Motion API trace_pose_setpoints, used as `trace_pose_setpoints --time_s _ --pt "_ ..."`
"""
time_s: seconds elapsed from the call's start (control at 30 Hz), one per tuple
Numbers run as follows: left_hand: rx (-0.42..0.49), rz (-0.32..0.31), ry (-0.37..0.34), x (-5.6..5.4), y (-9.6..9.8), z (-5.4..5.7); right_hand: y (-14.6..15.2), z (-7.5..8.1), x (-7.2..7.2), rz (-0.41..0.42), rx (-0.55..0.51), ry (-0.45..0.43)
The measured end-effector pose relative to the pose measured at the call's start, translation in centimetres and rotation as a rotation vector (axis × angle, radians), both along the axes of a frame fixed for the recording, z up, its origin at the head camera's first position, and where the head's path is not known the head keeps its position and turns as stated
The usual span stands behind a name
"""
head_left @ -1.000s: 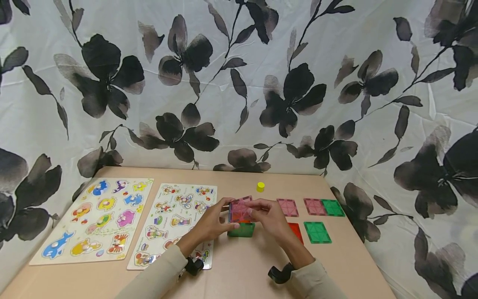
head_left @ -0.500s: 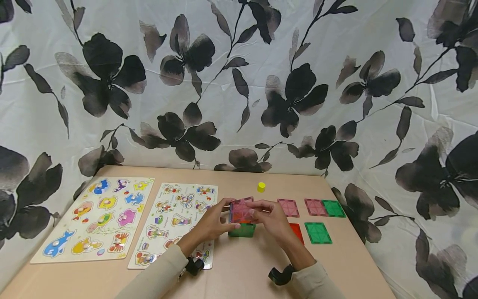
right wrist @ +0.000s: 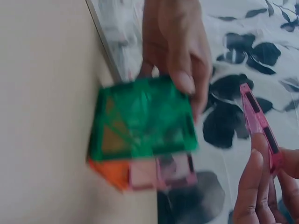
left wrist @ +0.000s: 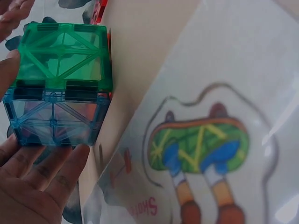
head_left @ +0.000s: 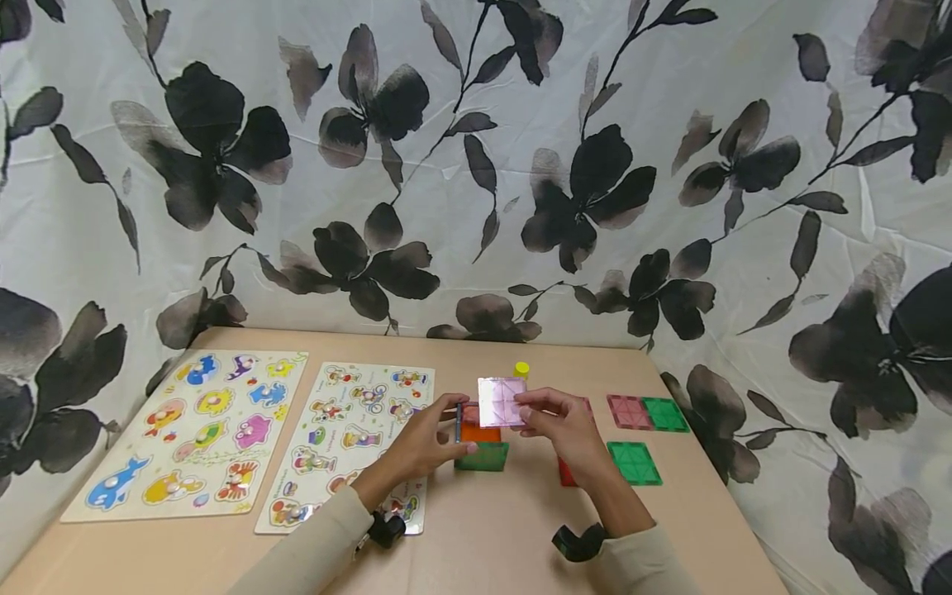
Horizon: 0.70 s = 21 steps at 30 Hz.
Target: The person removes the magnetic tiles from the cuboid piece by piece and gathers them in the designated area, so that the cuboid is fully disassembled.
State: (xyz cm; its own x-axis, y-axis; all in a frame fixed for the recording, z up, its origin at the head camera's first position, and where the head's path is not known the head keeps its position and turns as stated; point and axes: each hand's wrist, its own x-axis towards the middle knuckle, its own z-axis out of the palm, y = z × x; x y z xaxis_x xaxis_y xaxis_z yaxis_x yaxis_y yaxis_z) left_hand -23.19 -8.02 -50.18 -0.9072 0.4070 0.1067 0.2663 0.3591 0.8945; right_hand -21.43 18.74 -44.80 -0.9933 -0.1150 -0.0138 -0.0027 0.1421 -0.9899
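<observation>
My left hand (head_left: 424, 438) grips a small box of magnetic tiles between thumb and fingers. Its green tile (head_left: 482, 457) faces me, and a blue tile (left wrist: 53, 119) forms the side against the fingers in the left wrist view. An orange tile (right wrist: 112, 172) and a pink one show beneath the green in the right wrist view. My right hand (head_left: 561, 421) pinches a single see-through pink magnetic tile (head_left: 498, 402) by its right edge. In the head view this tile overlaps the box's upper part; in the right wrist view it stands apart from the box.
Two picture puzzle boards lie at the left, one with sea animals (head_left: 186, 438) and one with small figures (head_left: 360, 438). Flat tiles lie at the right: a pink tile (head_left: 627, 411) beside a green tile (head_left: 664, 415), another green nearer, a red tile (head_left: 567, 473) partly hidden. A yellow cylinder (head_left: 521, 369) stands behind.
My right hand has moved to the right and drawn the pink tile up and away from the box, turning its face toward me. My left hand holds the box in the same place.
</observation>
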Motion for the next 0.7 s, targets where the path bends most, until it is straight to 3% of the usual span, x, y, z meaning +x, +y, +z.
trace_pose_setpoints --time_s 0.37,0.7 --pt "0.003 0.011 -0.020 0.2 0.1 -0.1 8.7 0.1 1.1 -0.055 0.128 0.027" --pt "-0.013 0.009 0.018 0.2 -0.1 -0.2 17.6 -0.2 2.5 -0.111 0.127 0.063"
